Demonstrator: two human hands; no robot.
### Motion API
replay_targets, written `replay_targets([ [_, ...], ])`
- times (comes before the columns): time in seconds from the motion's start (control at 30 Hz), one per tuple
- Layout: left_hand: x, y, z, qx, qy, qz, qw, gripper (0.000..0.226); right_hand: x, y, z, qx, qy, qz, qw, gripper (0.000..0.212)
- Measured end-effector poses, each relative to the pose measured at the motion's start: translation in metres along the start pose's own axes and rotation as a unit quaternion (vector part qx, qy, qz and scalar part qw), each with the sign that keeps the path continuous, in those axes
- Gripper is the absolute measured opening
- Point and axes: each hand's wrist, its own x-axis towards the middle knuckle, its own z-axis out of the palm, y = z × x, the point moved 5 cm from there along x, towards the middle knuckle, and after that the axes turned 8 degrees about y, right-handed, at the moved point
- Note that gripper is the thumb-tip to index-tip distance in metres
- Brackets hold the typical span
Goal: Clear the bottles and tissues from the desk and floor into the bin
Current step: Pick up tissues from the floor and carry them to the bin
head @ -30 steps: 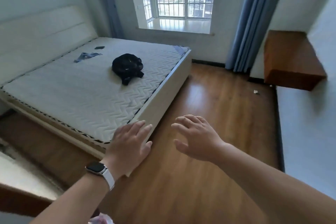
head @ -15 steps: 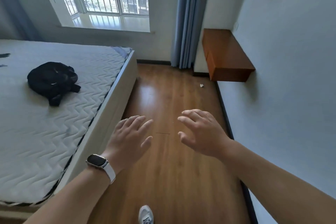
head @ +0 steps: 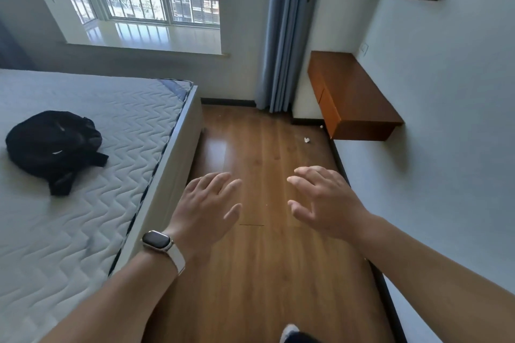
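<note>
the left hand [head: 204, 203], a watch [head: 157, 241] on its wrist, and the right hand [head: 323, 200] hover over the wooden floor [head: 250, 273], each grip spread and empty. a crumpled tissue [head: 306, 139] lies on the floor well ahead of the right hand, near the wall-mounted bench [head: 359, 92]. the bed [head: 83, 175] is beside the left hand.

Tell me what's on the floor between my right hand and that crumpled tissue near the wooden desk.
Nothing: the head view shows only bare wood floor between the right hand and the tissue.
</note>
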Motion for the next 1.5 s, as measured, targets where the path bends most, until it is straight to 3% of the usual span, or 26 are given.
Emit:
replay_targets([
  [0.37, 0.143, -0.03, 0.067, 0.03, -0.041, 0.032, 0.998, 0.048, 0.1, 0.101, 0.072, 0.042, -0.016, 0.048, 0.998, 0.056],
  [0.63, 0.321, -0.022, 0.128, 0.046, -0.034, 0.059, 0.997, 0.047, 0.198, 0.254, 0.098, 0.059, -0.003, 0.092, 0.994, 0.054],
  [0.83, 0.407, -0.006, 0.171, 0.036, -0.043, 0.079, 0.995, 0.047, 0.233, 0.339, 0.11, 0.053, -0.017, 0.116, 0.992, 0.057],
  [1.17, 0.498, -0.034, 0.234, 0.013, -0.04, 0.117, 0.992, 0.046, 0.282, 0.393, 0.144, 0.033, -0.033, 0.16, 0.986, 0.051],
  [1.5, 0.604, -0.141, 0.294, -0.027, -0.032, 0.129, 0.991, 0.044, 0.412, 0.427, 0.187, -0.017, -0.058, 0.168, 0.984, 0.052],
])
